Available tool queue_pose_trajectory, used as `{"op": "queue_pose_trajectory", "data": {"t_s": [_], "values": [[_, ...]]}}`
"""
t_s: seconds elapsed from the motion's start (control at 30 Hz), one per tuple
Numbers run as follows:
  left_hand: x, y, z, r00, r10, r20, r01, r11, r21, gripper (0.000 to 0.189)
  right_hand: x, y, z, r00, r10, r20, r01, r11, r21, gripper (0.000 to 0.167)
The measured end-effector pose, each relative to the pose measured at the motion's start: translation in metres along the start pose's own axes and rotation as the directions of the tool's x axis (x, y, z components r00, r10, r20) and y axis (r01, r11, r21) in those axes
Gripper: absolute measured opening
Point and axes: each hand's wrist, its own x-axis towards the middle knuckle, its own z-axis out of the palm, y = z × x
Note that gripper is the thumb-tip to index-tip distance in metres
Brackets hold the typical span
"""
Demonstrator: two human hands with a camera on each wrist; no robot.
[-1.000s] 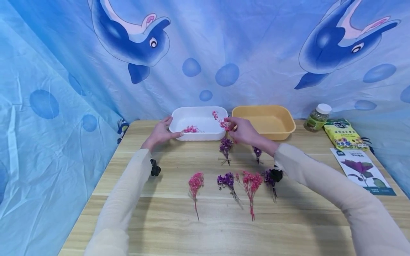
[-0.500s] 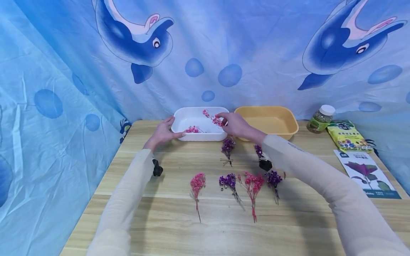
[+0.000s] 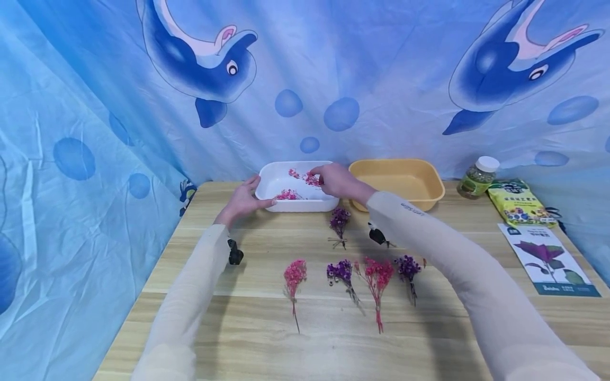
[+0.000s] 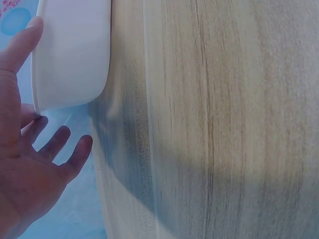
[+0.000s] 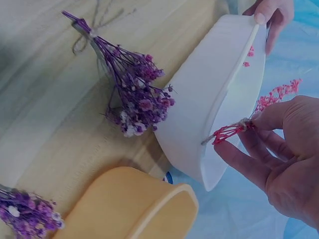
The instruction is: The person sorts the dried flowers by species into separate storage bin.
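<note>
My left hand [image 3: 242, 201] holds the left end of a white plastic basin [image 3: 301, 206], thumb on the front rim. In the left wrist view, the thumb and forefinger touch the basin's rim while the other fingers spread loosely. Over the basin's right side, my right hand [image 3: 339, 182] pinches a bunch of pink dried flowers [image 5: 278, 94] by its tied stems. The stem ends overlap the rim in the right wrist view, and the blossoms point left over the basin. Another pink dried flower bunch [image 3: 288, 194] lies inside near the front wall, partly hidden by it.
A yellow basin [image 3: 431, 198] stands right of the white one. Purple bunches [image 3: 340, 221] and pink bunches [image 3: 295, 272] lie across the wooden table [image 3: 229, 323]. At right are a lidded jar [image 3: 476, 180], a yellow packet [image 3: 518, 203] and a flower-printed card [image 3: 548, 259].
My right hand has moved left with the pink dried flowers, from the white basin's right edge to over its inside. The left hand stays on the basin's left end.
</note>
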Motion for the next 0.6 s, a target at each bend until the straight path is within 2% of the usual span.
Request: {"op": "queue_pose_trajectory", "data": {"t_s": [0.37, 0.5, 0.6], "values": [[-0.001, 0.001, 0.000, 1.000, -0.002, 0.005, 0.002, 1.000, -0.009, 0.111, 0.015, -0.002, 0.004, 0.999, 0.048, 0.023, -0.047, 0.999, -0.022, 0.060], [-0.001, 0.002, 0.001, 1.000, -0.005, 0.007, 0.005, 1.000, -0.017, 0.110, 0.019, 0.000, 0.008, 0.999, 0.038, -0.001, -0.038, 0.999, -0.010, 0.059], [-0.002, 0.003, 0.000, 1.000, -0.006, 0.003, 0.006, 1.000, -0.029, 0.110, 0.022, 0.000, 0.011, 1.000, 0.001, -0.025, -0.002, 1.000, -0.012, 0.058]]}}
